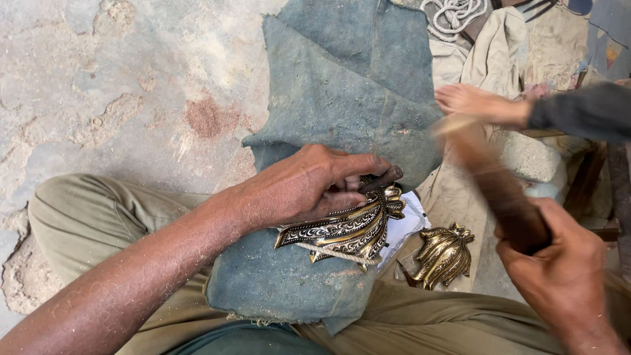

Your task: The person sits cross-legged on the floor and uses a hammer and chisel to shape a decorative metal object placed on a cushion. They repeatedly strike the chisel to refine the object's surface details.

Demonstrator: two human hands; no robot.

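My left hand (309,187) presses down on an ornate brass leaf-shaped casting (348,227) that lies on a blue-grey cloth (342,92) over my lap. Its fingers pinch a small dark metal tool (384,177) against the casting's far end. A light cord (335,253) crosses the casting. My right hand (559,263) grips a brown wooden mallet (493,177), blurred with motion, raised to the right of the casting.
A second brass casting (444,256) lies between my legs on beige fabric. A foot (476,103) with a dark trouser leg sits at the upper right. White rope (453,12) lies at the top. Cracked concrete floor (131,85) spreads to the left.
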